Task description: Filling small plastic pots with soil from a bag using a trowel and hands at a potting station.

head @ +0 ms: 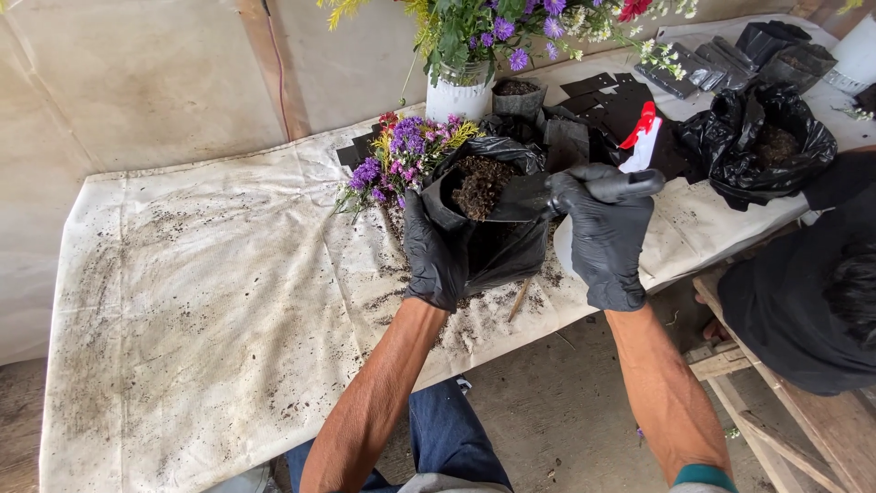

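My left hand (pixel 432 256), in a black glove, grips the side of a black plastic grow bag (pixel 497 246) held above the table edge. Dark soil (pixel 481 185) shows in the bag's open top. My right hand (pixel 606 239), also in a black glove, is closed around the black handle of a small trowel (pixel 566 194) whose blade reaches into the mouth of the bag. A bunch of purple, yellow and red flowers (pixel 400 153) lies on the table just behind the bag.
A dirty white cloth (pixel 201 292) covers the table, scattered with soil. At the back stand a white vase of flowers (pixel 461 91), a white spray bottle with red trigger (pixel 644 137), flat black bags (pixel 620 110) and a black bag of soil (pixel 766 146). Another person in black (pixel 812 283) sits at right.
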